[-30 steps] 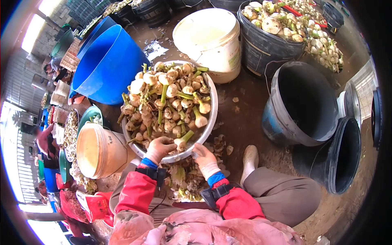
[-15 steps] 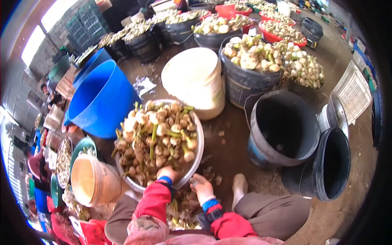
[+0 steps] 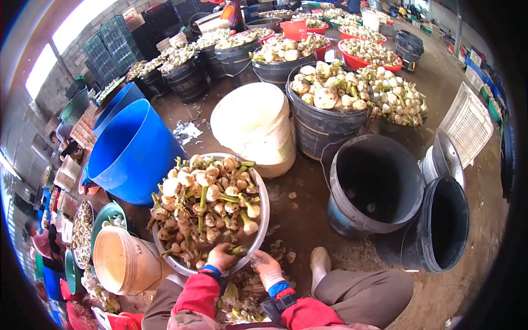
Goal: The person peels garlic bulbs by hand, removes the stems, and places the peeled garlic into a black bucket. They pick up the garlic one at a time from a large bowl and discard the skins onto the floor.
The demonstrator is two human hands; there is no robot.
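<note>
Garlic-like bulbs with stems [image 3: 212, 201] are heaped in a wide metal basin [image 3: 263, 220] in front of me. My left hand [image 3: 221, 257] is at the basin's near edge, its fingers closed round a bulb with a greenish stem [image 3: 237, 251]. Just right of the rim, my right hand [image 3: 265, 263] has its fingers pressed together on something small and dark that I cannot make out. The two hands are close but apart. Loose peelings [image 3: 242, 300] lie on the ground below them, between my legs.
A blue tub [image 3: 129, 159] and a white bucket [image 3: 256, 132] stand beyond the basin, an orange-white bucket [image 3: 124, 261] to its left. Dark buckets [image 3: 379, 181] are at the right. A black tub of bulbs [image 3: 324, 121] stands behind. People [image 3: 44, 242] sit far left.
The view has tilted, so the basin and buckets sit lower. My left hand has come up from among the bulbs and now shows a bulb. My right hand remains beside the rim.
</note>
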